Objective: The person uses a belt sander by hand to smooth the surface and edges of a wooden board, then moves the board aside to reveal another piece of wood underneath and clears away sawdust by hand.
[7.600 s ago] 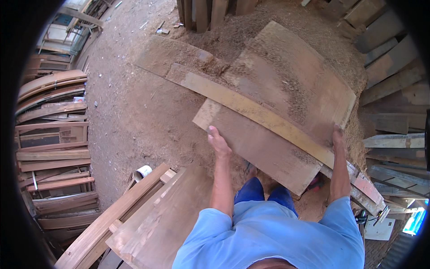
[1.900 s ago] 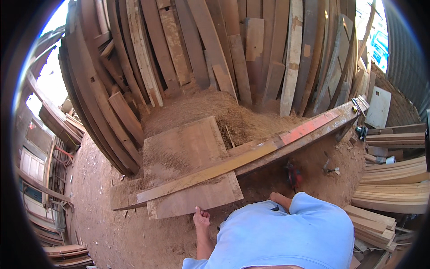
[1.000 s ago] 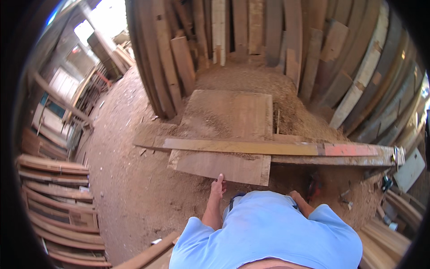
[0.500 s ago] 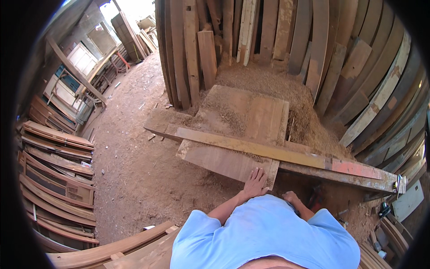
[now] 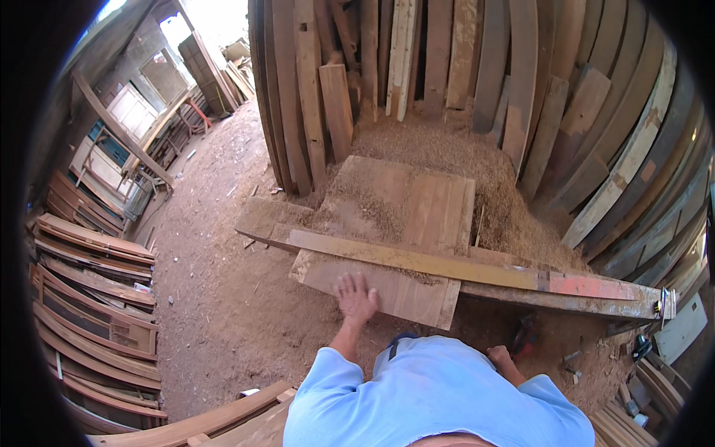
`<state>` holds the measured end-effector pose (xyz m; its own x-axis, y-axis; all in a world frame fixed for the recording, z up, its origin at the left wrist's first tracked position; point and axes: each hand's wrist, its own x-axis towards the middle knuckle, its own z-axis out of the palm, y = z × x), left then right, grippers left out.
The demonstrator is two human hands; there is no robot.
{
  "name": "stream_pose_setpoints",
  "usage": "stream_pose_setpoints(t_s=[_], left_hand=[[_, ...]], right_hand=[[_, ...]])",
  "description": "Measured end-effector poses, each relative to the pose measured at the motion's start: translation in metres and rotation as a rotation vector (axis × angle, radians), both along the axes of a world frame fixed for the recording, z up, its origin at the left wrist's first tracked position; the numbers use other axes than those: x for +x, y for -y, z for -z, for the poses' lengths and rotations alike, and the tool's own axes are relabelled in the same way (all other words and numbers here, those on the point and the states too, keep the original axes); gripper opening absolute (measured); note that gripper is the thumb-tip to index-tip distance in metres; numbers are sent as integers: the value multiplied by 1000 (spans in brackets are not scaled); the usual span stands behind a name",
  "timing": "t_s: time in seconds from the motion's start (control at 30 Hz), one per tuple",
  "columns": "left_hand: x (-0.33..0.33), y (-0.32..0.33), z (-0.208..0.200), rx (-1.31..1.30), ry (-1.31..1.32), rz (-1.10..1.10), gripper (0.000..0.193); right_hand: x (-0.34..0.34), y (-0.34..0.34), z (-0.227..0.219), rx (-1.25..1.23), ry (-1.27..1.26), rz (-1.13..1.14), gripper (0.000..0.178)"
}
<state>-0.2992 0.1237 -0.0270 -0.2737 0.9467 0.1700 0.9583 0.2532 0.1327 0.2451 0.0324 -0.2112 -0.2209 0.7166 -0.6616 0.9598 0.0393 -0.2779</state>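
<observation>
My left hand [image 5: 357, 298] lies flat, fingers spread, on the front part of a wide wooden panel [image 5: 424, 302]. This panel lies under a long yellowish straight board [image 5: 417, 258] that crosses it and has a red-painted section at its right. My right hand [image 5: 502, 357] is low beside my blue shirt, its fingers curled; what they hold, if anything, is hidden. Close to it, in shadow below the long beam, is a dark and red object [image 5: 526, 335], too dim to name. Sawdust and shavings cover the panel's far part [image 5: 439, 208].
Tall planks [image 5: 521, 82] lean upright along the back and right. Stacked door frames [image 5: 97, 313] lie at the left, and long boards [image 5: 201, 425] at the lower left. Sawdust [image 5: 216, 253] covers the floor. A white panel [image 5: 681, 330] stands at the far right.
My left hand has slid leftward along the panel from its right end, fingers still spread. My right hand has moved slightly right and nearer to me. The view has shifted a little.
</observation>
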Motion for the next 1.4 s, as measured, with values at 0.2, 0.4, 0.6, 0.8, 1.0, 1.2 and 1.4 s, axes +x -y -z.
stream_pose_setpoints(t_s=[0.2,0.4,0.6,0.8,1.0,1.2,1.4], left_hand=[[-70,-18,-43,-226,287,-705,78],[-64,12,-33,-167,91,-642,78],[88,-7,-11,88,94,45,77],[152,-1,7,-34,226,313,84],[205,-43,-11,32,69,356,78],[175,-26,14,-181,-78,294,83],[215,-32,6,-268,-183,260,87]], right_hand=[[35,12,15,32,-60,181,37],[-21,-23,-31,57,-25,-232,30],[-1,-38,3,40,-107,-139,30],[-64,-23,-41,151,-103,142,30],[14,41,14,443,-52,372,36],[5,73,-74,8,-90,994,43],[61,152,21,-36,-45,1126,42]])
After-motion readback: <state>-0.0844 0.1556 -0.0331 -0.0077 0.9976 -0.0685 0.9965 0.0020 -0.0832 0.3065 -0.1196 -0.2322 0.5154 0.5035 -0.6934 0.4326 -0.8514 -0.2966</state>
